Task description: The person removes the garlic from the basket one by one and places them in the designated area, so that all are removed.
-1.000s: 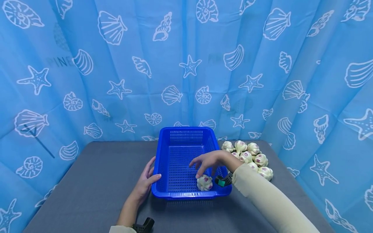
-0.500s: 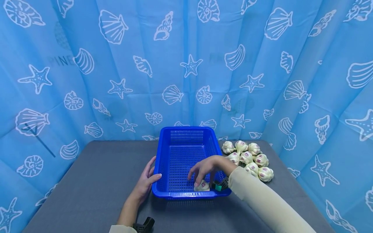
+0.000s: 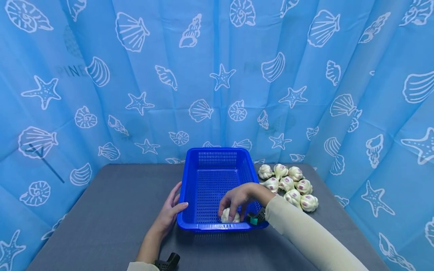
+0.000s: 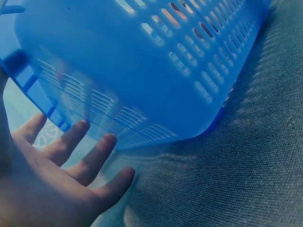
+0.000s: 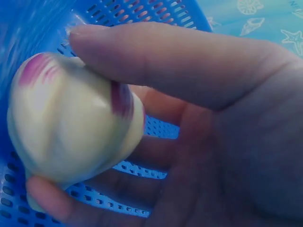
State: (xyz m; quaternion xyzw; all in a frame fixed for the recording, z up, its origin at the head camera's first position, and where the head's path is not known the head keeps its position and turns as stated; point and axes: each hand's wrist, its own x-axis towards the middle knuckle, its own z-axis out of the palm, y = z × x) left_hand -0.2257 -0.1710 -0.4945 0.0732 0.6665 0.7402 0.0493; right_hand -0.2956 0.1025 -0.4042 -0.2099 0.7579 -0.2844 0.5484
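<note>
A blue plastic basket (image 3: 217, 227) with slotted walls stands mid-table. At its left side my left hand (image 3: 168, 210) holds the rim, thumb over the top edge and fingers spread along the outer wall, as the left wrist view shows. My right hand (image 3: 237, 199) reaches inside near the front right corner and grips a garlic bulb (image 5: 71, 123). This bulb is whitish with purple patches; thumb and fingers wrap around it low by the basket's front wall. In the head view the same garlic bulb (image 3: 226, 215) is partly covered by my fingers.
Several more garlic bulbs (image 3: 286, 183) lie grouped on the grey tabletop (image 3: 129, 210), just right of the basket. A blue curtain (image 3: 152, 82) printed with white shells and starfish hangs behind and at both sides.
My right hand has lowered onto the garlic bulb in the basket and gripped it; the bulb has shifted slightly left. My left hand stays at the basket's left rim.
</note>
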